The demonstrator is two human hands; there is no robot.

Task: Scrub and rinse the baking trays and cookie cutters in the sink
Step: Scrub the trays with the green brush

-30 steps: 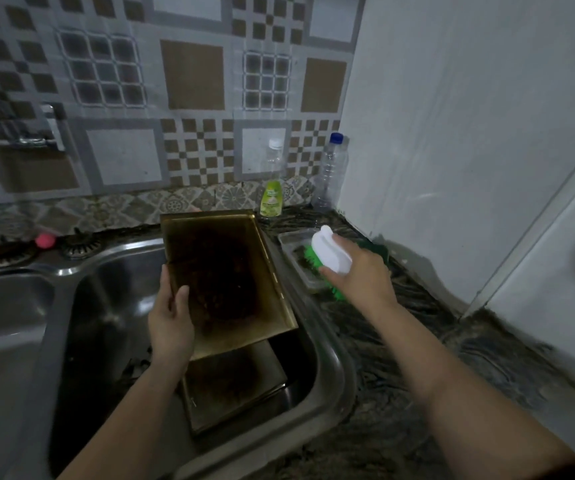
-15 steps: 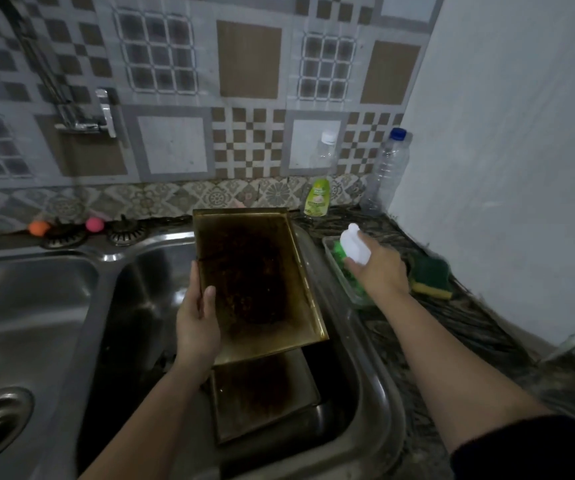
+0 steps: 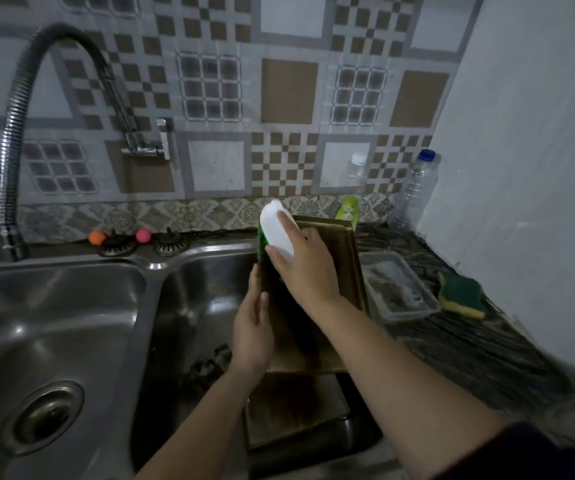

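A dark, stained baking tray (image 3: 343, 271) with a brass-coloured rim stands tilted over the right sink basin (image 3: 192, 306). My left hand (image 3: 252, 334) holds its left edge. My right hand (image 3: 305, 261) grips a white-handled scrub brush (image 3: 274, 226) with green bristles and presses it against the tray's upper left part. A second dark tray (image 3: 293, 407) lies flat in the basin beneath the first. Dark small objects (image 3: 209, 362) lie at the basin bottom; what they are is unclear.
A flexible tap hose (image 3: 12, 140) arches over the left basin (image 3: 43, 323). On the stone counter to the right sit a clear plastic soap dish (image 3: 400, 289), a green-yellow sponge (image 3: 461, 294), a dish-soap bottle (image 3: 348, 207) and a clear water bottle (image 3: 419, 185).
My right hand has lifted the brush out of the plastic dish on the counter and brought it left onto the tray. The view has shifted left, showing the tap.
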